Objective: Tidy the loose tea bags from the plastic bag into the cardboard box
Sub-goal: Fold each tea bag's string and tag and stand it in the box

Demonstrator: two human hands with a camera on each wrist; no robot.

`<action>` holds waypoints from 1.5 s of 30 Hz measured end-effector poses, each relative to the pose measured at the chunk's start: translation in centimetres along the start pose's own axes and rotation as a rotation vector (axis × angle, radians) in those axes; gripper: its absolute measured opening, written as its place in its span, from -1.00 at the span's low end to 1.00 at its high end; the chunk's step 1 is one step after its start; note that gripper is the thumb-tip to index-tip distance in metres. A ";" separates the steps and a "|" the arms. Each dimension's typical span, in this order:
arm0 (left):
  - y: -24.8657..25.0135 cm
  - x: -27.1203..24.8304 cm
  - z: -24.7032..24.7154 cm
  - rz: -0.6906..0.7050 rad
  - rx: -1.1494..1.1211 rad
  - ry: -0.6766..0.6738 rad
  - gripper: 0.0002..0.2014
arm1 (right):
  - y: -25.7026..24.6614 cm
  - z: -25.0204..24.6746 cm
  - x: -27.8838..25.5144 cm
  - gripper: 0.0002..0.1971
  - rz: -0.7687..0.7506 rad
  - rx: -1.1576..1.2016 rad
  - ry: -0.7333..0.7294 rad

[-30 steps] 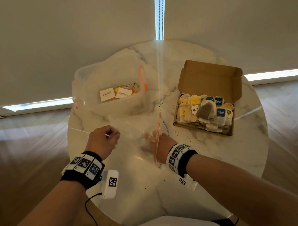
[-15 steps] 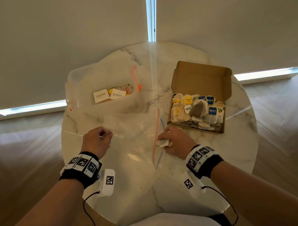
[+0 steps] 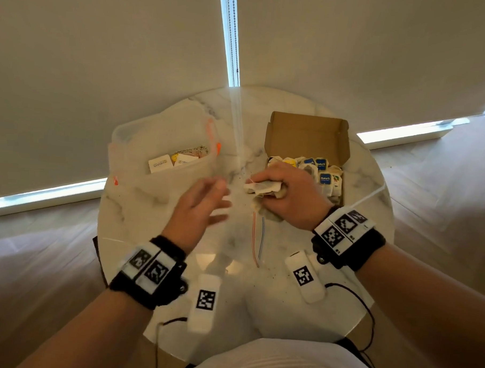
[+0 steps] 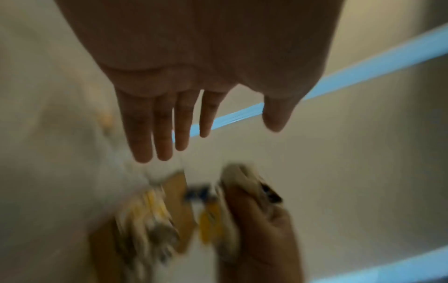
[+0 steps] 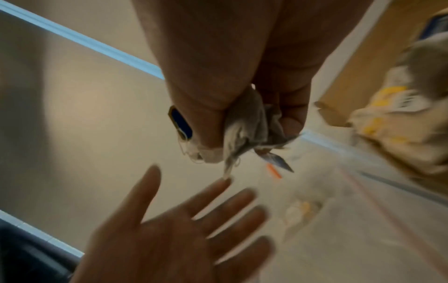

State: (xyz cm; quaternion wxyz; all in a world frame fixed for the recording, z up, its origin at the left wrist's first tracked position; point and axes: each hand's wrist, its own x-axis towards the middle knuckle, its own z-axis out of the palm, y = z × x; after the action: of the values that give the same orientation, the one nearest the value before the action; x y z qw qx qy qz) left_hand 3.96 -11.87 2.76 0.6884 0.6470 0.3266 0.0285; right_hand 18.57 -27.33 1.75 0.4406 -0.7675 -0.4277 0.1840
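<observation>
Right hand (image 3: 288, 197) fisted around tea bags (image 3: 263, 188); left hand (image 3: 198, 204) flat, fingers spread.

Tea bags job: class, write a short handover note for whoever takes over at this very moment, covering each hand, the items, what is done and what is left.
Left hand: open, holding nothing.
Right hand: grips a bunch of tea bags, beside the cardboard box.
Plastic bag: flat on the table.
Done: box already holds many bags.
Left: drop this bunch into the box.

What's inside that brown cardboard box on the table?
The cardboard box holds a heap of tea bags with blue and yellow tags. The right hand covers its near-left part, and lower layers are hidden.
</observation>
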 end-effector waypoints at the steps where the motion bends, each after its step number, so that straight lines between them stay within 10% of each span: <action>1: 0.7 -0.2 1.1 -0.144 -0.249 -0.113 -0.39 | -1.3 0.2 0.4 -0.63 -0.053 -0.025 -0.013; 6: 1.7 -0.8 2.7 -0.356 -0.759 -0.325 -0.18 | -4.7 2.0 0.6 -0.54 -0.200 -0.175 -0.219; 20: 0.9 -1.4 2.4 -0.384 -0.804 -0.223 -0.61 | -5.4 1.4 -1.0 -0.19 -0.143 -0.238 -0.210; 30: 0.4 -1.3 1.9 -0.409 -0.792 -0.244 -0.58 | -5.9 0.6 -1.4 -0.70 -0.352 -0.369 -0.086; 45: 0.1 -0.9 1.9 -0.453 -0.798 -0.285 -0.61 | -7.2 -0.3 -0.1 -0.86 -0.051 -0.165 -0.167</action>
State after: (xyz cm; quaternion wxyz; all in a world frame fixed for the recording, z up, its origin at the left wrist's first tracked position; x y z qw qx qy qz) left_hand 4.18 -13.95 3.13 0.9097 0.2424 0.3254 -0.0882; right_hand 15.15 -25.84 7.96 0.3432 -0.7720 -0.4961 0.2002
